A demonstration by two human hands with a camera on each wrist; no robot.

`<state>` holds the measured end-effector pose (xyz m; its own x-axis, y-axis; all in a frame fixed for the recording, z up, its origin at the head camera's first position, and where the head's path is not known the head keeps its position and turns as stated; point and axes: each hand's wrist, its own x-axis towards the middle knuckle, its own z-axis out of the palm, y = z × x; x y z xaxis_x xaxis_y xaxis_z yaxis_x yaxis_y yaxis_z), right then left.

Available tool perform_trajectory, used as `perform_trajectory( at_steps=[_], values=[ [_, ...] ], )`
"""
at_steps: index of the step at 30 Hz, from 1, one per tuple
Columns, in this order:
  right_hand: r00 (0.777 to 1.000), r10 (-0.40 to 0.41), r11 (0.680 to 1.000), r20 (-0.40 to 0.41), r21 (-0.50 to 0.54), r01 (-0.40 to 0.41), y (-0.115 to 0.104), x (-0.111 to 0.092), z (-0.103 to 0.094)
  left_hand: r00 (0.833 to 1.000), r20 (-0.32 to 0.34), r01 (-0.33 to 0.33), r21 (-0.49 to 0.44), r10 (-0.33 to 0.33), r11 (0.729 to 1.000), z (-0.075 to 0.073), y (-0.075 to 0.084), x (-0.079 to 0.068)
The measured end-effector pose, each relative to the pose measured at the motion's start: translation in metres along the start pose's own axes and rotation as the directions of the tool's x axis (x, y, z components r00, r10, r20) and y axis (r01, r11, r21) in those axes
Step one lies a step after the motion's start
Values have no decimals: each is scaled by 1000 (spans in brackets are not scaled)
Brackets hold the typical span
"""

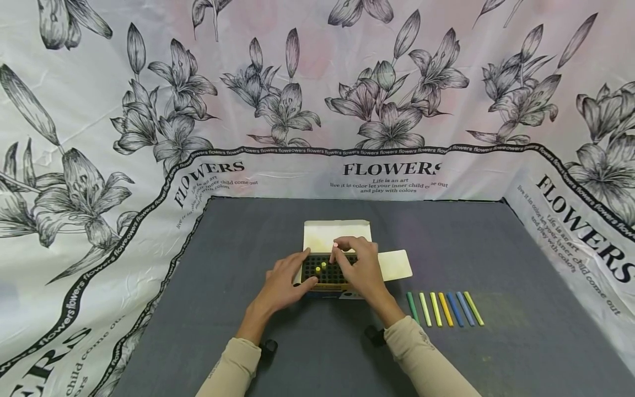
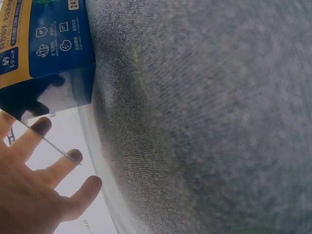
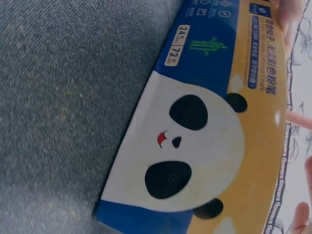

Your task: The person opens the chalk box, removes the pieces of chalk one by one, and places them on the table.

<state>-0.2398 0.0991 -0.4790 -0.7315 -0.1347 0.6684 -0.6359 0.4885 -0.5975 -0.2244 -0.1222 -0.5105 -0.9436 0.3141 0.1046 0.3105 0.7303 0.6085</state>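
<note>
An open chalk box (image 3: 204,141), blue and yellow with a panda face, stands on the grey table. Its black holder (image 1: 327,278) has rows of round holes, and two yellow chalk sticks (image 1: 318,269) poke up at the left. Along the box's left end rests my left hand (image 1: 284,281), thumb at the front edge and index finger at the back corner. In the left wrist view its other fingers (image 2: 87,191) spread out fairly straight. Over the holder, my right hand (image 1: 363,269) pinches a chalk stick with a pale pinkish tip (image 1: 335,244); the fingers hide most of it.
Several colored chalk sticks (image 1: 445,309), green, yellow, orange and blue, lie in a row right of the box. The box's cream back flap (image 1: 329,234) stands up, and a side flap (image 1: 395,265) sticks out right. Flower-printed cloth (image 1: 292,173) encloses the table's back and sides.
</note>
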Motion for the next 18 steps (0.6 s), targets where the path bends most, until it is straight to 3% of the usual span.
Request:
perform_trajectory(
  at_steps=[9, 18],
  values=[
    [999, -33, 999, -27, 39, 34, 2, -2, -19, 1000, 6, 7, 10, -7, 1000, 1, 1, 1],
    [989, -18, 999, -144, 24, 21, 10, -11, -49, 1000, 16, 0, -1, 0, 1000, -1, 0, 0]
  ],
)
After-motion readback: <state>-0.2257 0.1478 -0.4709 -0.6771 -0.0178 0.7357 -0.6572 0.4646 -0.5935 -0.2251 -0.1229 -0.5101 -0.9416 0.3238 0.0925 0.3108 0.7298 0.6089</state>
